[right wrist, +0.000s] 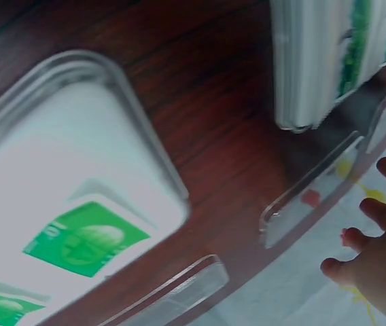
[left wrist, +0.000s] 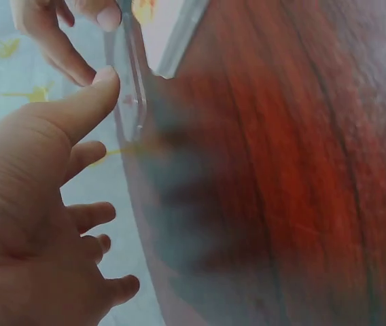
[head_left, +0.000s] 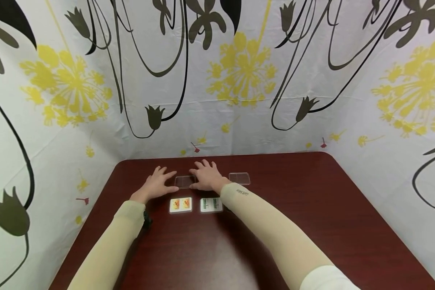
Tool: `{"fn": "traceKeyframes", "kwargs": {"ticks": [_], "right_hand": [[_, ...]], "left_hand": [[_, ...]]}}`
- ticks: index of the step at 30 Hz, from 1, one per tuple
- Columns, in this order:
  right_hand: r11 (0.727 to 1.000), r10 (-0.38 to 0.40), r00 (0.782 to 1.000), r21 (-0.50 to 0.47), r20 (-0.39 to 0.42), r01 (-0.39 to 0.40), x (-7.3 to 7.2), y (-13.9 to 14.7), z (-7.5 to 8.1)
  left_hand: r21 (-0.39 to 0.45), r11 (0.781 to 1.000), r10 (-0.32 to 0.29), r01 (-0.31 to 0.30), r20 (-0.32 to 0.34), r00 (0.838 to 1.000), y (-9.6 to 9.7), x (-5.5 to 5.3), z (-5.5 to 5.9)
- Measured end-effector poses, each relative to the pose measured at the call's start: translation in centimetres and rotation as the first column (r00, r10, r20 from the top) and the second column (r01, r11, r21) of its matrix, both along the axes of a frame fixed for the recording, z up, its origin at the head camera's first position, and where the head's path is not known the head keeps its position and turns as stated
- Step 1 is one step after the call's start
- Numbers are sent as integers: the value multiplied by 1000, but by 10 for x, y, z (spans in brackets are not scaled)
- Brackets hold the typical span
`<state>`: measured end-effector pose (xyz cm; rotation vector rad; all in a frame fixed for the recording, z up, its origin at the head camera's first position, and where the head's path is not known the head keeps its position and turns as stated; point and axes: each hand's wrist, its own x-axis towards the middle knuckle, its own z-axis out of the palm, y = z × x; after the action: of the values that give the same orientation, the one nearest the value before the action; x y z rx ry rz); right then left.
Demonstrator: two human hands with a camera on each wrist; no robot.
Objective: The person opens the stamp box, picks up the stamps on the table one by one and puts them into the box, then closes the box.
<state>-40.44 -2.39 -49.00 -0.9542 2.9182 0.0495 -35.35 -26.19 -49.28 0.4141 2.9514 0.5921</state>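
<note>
A clear rectangular plastic case (head_left: 185, 182) lies near the table's far edge, between my two hands. My left hand (head_left: 154, 186) is at its left side with fingers spread and thumb by the near corner. At its right side my right hand (head_left: 206, 177) reaches over the table, fingers also spread. Neither hand grips anything; whether fingertips touch the case cannot be told. Closer to me sit a clear box of orange-printed cards (head_left: 180, 205) and a box of green-printed cards (head_left: 211, 205). In the right wrist view, another green-printed card box (right wrist: 88, 231) fills the lower left.
A second clear case (head_left: 239, 178) lies right of my right wrist. Several clear cases, one near the bottom edge (right wrist: 186, 292), line the far edge in the right wrist view. The dark red table (head_left: 311, 209) meets flower-printed cloth (head_left: 188, 88) at the back.
</note>
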Motion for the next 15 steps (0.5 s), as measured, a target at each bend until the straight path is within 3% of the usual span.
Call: {"fn": "traceKeyframes", "kwargs": {"ticks": [9, 15], "right_hand": [[1000, -19, 1000, -18, 8, 19, -2, 7, -9], [999, -4, 1000, -39, -8, 3, 0, 7, -8]], "left_hand": [[-18, 1000, 12, -11, 43, 999, -6, -6, -13], [31, 1000, -1, 1, -3, 1000, -5, -5, -16]]}}
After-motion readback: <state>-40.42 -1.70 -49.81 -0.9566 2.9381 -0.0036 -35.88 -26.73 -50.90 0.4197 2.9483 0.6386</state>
